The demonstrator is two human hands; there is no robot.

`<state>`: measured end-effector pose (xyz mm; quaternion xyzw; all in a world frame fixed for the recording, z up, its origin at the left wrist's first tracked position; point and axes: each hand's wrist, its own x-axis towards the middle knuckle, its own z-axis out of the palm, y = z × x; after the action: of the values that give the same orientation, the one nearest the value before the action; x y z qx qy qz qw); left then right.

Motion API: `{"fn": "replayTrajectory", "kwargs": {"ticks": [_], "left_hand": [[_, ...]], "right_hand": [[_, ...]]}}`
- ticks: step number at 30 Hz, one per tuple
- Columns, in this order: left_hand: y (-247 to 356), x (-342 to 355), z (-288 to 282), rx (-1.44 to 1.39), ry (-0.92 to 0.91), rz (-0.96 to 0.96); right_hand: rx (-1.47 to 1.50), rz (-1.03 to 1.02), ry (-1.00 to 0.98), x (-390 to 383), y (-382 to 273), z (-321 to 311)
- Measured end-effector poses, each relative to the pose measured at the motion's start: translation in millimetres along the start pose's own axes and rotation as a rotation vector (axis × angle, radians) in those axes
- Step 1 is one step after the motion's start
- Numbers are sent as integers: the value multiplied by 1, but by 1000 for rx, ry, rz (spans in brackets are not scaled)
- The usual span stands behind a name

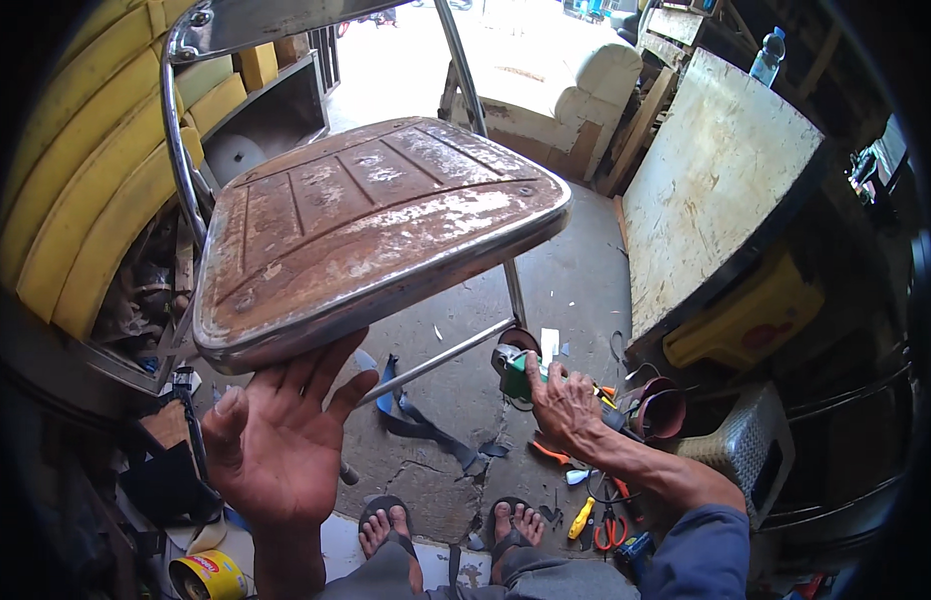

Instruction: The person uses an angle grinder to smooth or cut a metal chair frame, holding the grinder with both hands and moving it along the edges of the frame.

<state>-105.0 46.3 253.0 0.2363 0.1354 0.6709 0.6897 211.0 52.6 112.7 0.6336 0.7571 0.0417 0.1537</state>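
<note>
A metal-framed chair stands in front of me, its rusty seat [376, 200] showing flaking white patches, pressed grooves and a shiny rim. My left hand [286, 435] is palm up, fingers stretched and apart, below the seat's front edge. Its fingertips pass out of sight under that edge, so I cannot tell how firmly they touch it. To the right and lower, my right hand [571, 405] is wrapped round a green power tool that looks like an angle grinder [516, 378], near the foot of a chair leg [514, 290].
Dark strips [426, 430] lie on the floor. Near my right foot are a yellow screwdriver [582, 518], orange-handled scissors [612, 530] and other tools. A yellow can [208, 575] is at lower left. Yellow cushions [96, 190] line the left; a whitish board [721, 180] leans at right.
</note>
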Motion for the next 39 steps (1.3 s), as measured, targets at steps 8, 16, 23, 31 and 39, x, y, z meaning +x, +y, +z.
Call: {"fn": "replayTrajectory", "kwargs": {"ticks": [8,16,23,31,39], "left_hand": [[-1,-1,-5,42,25,5],[-3,-1,-2,52,21,12],[-2,-2,-2,113,31,11],[-2,-4,0,15,28,12],[0,-2,7,111,40,-17]], "right_hand": [[34,3,-75,-4,16,-18],[-14,-41,23,-6,38,-15],[-110,-71,78,-2,46,-16],[-265,-130,162,7,48,-34],[-135,-94,158,-5,41,4]]}}
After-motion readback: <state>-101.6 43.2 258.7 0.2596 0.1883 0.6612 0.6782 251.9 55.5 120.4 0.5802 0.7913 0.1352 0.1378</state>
